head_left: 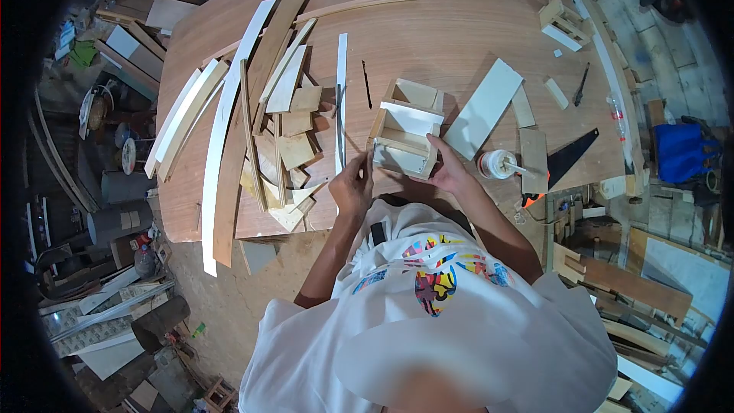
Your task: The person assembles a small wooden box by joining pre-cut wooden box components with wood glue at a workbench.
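A small open plywood box (407, 128) with an inner divider lies on the brown wooden table (459, 23), near its front edge. My right hand (449, 170) grips the box's near right corner. My left hand (352, 183) rests at the box's near left side, fingers curled against its edge; whether it pinches something small I cannot tell. A white plywood panel (482, 108) lies just right of the box.
Long strips and offcuts (252, 115) are heaped on the table's left half. A glue pot with a brush (497, 163), a handsaw (562, 162), a pencil (366, 82) and small blocks (562, 23) lie right. Scrap timber covers the floor around.
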### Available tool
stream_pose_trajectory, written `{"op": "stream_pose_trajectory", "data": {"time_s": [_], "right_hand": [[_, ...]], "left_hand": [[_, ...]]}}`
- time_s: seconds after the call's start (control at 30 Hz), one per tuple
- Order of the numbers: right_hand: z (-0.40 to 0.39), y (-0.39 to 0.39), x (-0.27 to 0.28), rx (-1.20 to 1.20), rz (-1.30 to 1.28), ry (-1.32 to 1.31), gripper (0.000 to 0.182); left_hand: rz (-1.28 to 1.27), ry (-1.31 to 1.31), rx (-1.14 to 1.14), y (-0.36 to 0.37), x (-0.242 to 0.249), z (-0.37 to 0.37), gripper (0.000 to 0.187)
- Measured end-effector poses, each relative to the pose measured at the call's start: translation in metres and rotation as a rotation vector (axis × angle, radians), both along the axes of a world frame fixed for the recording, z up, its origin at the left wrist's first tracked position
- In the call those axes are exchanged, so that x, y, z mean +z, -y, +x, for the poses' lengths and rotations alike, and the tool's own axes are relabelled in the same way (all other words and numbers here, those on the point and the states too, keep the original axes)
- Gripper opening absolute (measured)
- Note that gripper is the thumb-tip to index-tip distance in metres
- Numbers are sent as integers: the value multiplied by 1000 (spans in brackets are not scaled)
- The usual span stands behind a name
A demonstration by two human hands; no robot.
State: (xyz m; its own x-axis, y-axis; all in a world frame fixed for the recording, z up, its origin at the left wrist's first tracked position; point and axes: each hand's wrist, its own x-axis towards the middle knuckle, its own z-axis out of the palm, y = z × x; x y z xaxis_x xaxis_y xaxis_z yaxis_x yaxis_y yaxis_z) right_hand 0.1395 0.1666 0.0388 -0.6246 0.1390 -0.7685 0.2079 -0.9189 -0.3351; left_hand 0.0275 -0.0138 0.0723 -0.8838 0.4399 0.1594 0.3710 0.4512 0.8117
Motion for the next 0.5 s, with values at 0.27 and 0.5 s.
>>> {"op": "stream_pose_trajectory", "data": {"time_s": [0.27,0.5], "right_hand": [[0,-1,0,-13,-6,-25,73],[1,-1,-3,17,1,-53,78]], "left_hand": [[-156,-118,-160,-13,20,-46,15],[-185,-125,-234,-13,19,-57,14]]}}
